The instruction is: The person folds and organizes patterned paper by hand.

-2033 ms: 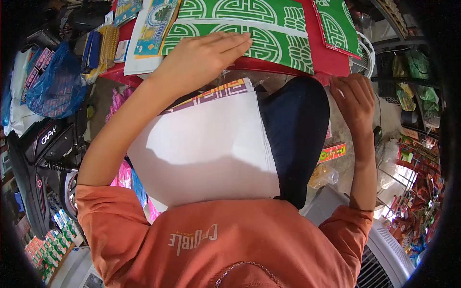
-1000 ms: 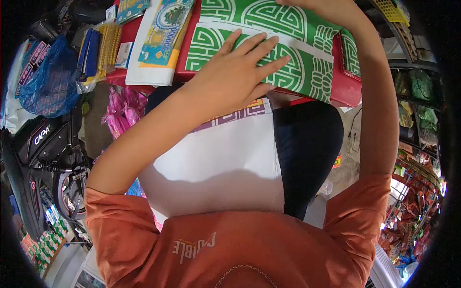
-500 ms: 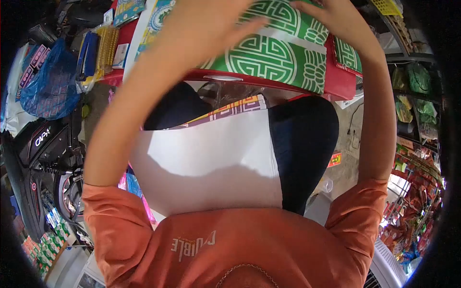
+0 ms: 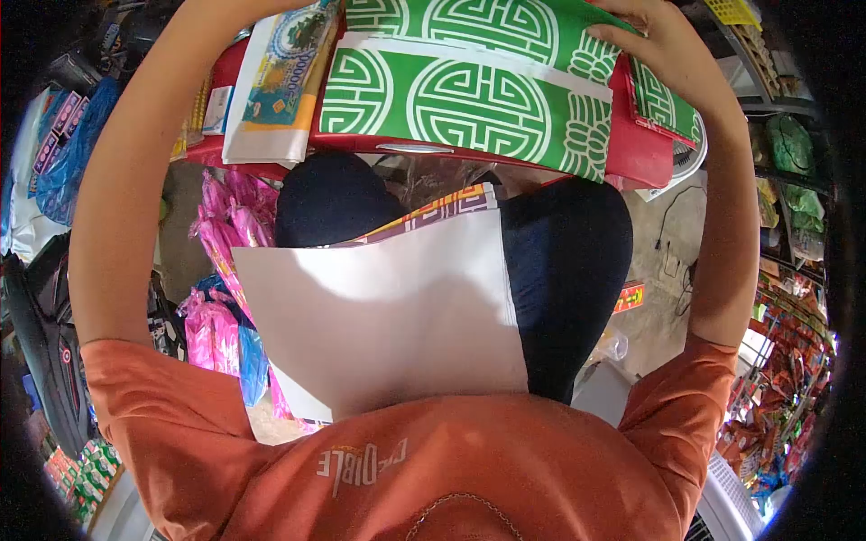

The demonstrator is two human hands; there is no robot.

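Note:
A green sheet of paper with white round patterns (image 4: 478,108) lies over the red table (image 4: 642,162), a pale folded edge running across it. My right hand (image 4: 642,32) rests at the sheet's upper right part, its thumb and fingers apart. My left arm reaches up past the top left edge of the view, so my left hand is out of sight. Left of the green sheet, a stack of white paper (image 4: 262,99) carries a blue and orange banknote-like print (image 4: 290,77). Across my lap lie large white sheets (image 4: 397,307), with purple and yellow patterned paper (image 4: 442,212) showing behind.
Pink plastic-wrapped bundles (image 4: 212,329) are on the floor at left, near a blue plastic bag (image 4: 68,171) and a black motorbike part (image 4: 41,334). Shelves with green bags (image 4: 789,144) stand at right. A red and yellow packet (image 4: 629,298) lies on the floor.
My left arm has swung left and up, uncovering the banknote-like print and pink bundles, and its hand has left the view. My right hand stays by the green sheet.

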